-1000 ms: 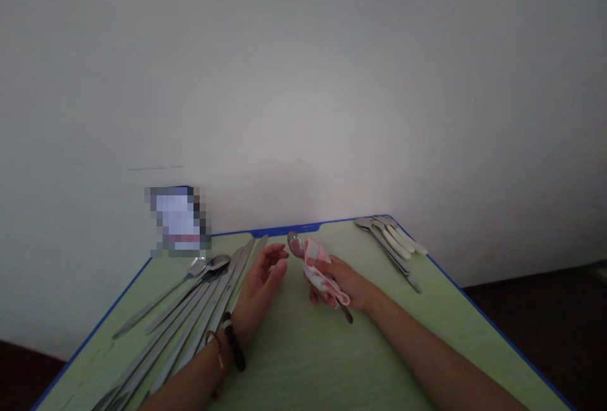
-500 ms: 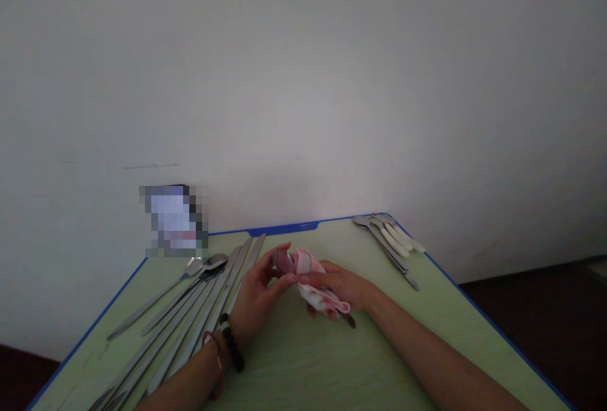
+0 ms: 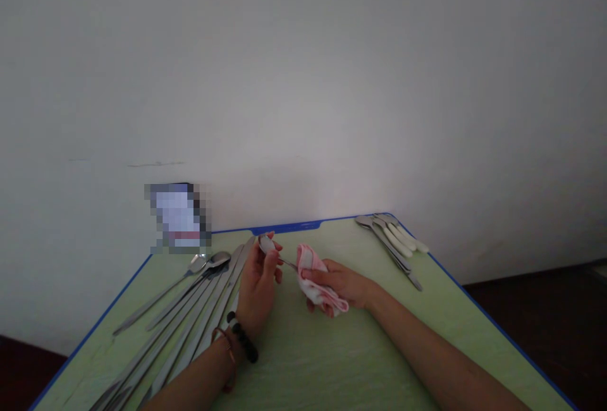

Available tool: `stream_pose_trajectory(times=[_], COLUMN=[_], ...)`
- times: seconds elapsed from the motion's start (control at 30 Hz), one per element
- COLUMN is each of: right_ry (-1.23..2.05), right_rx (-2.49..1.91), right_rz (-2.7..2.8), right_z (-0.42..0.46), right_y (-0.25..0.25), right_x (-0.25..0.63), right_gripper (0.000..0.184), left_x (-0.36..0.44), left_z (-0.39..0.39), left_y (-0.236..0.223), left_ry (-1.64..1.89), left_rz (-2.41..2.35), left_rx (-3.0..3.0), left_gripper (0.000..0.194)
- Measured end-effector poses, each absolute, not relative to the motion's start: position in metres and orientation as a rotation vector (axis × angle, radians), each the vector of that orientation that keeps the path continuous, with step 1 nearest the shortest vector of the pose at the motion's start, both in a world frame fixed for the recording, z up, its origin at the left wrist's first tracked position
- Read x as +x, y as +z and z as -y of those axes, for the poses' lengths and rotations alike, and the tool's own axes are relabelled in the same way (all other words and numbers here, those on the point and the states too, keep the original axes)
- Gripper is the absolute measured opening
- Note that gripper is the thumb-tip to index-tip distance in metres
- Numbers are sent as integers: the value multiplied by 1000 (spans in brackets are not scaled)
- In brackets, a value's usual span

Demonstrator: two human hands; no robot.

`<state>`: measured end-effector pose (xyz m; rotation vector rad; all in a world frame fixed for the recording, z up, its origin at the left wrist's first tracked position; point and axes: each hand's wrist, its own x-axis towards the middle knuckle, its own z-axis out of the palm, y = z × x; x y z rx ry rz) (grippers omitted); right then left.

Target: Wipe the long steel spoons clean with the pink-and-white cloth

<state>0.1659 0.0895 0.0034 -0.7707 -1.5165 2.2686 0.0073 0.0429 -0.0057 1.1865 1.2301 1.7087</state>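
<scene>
Between my hands is a metal spoon (image 3: 266, 245), its bowl end in the fingers of my left hand (image 3: 260, 281). My right hand (image 3: 339, 281) is closed around a pink and white cloth (image 3: 310, 265), which wraps the spoon's handle. A short stretch of bare handle shows between the left fingers and the cloth. The far end of the handle is hidden by the cloth and the right hand. Both hands are above the green tabletop (image 3: 303, 360).
Several long knives (image 3: 208, 310) and a few spoons (image 3: 219, 259) lie at the left, close to my left forearm. At the back right lie more spoons (image 3: 365, 221) and white-handled cutlery (image 3: 398, 240). A blurred-out phone-like device (image 3: 177, 215) leans against the wall (image 3: 303, 114).
My left hand has moved slightly left, away from the cloth, with the spoon's bowl. The cloth has slid off the bowl onto the handle. My right hand has hardly moved.
</scene>
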Motion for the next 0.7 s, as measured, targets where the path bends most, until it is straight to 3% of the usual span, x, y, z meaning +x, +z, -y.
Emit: stream_pose_trajectory(times=[0.17,0.43,0.7], right_ry=[2274,2268,2275], right_rx=[-794,-804,-787], right_rz=[1539,1430,1352], right_z=[-89,-89,-93], right_y=[2,1,-6], right_x=[167,169,172], right_gripper=[36,36,34], left_x=[8,6,3], left_z=[-41,-42,-40], left_y=[-2,-4,-4], left_ry=[1867,1792,1810], left_rz=[-1230,-1199,-972], left_rx=[980,1009,915], left_gripper=[43,35,41])
